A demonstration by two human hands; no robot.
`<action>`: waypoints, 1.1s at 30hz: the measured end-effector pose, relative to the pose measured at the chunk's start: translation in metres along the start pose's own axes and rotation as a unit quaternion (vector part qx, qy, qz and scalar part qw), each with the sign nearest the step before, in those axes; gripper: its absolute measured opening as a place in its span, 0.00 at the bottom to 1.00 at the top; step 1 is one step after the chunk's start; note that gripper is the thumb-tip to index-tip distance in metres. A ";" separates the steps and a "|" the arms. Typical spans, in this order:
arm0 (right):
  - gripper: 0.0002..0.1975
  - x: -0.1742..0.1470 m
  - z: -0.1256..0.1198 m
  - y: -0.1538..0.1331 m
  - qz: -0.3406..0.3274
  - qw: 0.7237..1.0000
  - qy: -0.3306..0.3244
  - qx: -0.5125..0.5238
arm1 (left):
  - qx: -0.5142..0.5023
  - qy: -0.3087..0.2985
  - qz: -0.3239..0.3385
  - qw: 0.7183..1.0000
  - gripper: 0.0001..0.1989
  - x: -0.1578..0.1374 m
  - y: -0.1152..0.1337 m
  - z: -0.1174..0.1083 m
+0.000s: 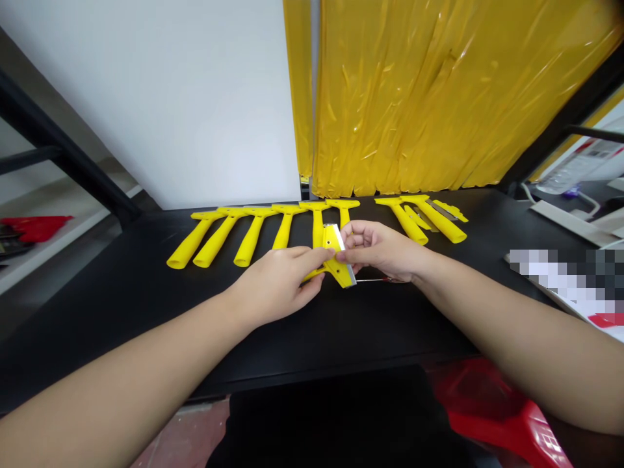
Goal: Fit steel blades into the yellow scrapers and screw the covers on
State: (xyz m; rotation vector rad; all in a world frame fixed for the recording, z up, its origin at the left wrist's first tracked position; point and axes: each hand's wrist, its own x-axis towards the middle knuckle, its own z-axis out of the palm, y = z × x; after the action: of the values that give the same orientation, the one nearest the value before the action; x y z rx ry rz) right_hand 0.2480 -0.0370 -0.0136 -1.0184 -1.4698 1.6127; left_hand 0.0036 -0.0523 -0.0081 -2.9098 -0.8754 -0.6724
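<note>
My left hand [280,283] is closed round a yellow scraper, its thumb pressed on the scraper's head [336,257]. Along the right edge of that head runs a bright metal blade [351,276]. My right hand [373,247] pinches the blade edge between thumb and fingers, with its other fingers curled. Below the right wrist shows a thin metal shaft [370,280] with a reddish end; its remainder is hidden. Behind my hands, several yellow scraper handles [253,237] lie in a row on the black table [302,344], heads towards the back.
Two more yellow scraper handles [441,221] lie at the back right, with loose yellow plates [453,209] beside them. A white panel [195,97] and yellow plastic curtain [414,97] stand behind the table. Black frame posts [73,156] flank it. A red plastic object [517,429] is below, front right.
</note>
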 end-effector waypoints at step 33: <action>0.15 -0.008 -0.004 -0.009 -0.013 0.999 -0.046 -0.006 | 0.103 0.116 0.181 0.971 0.11 0.000 0.000 -0.004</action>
State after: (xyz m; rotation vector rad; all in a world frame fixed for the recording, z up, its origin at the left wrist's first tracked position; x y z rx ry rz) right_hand 0.2552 -0.0412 -0.0037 -0.9377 -1.5498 1.6537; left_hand 0.0026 -0.0530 -0.0045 -2.6304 -0.3517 -0.8080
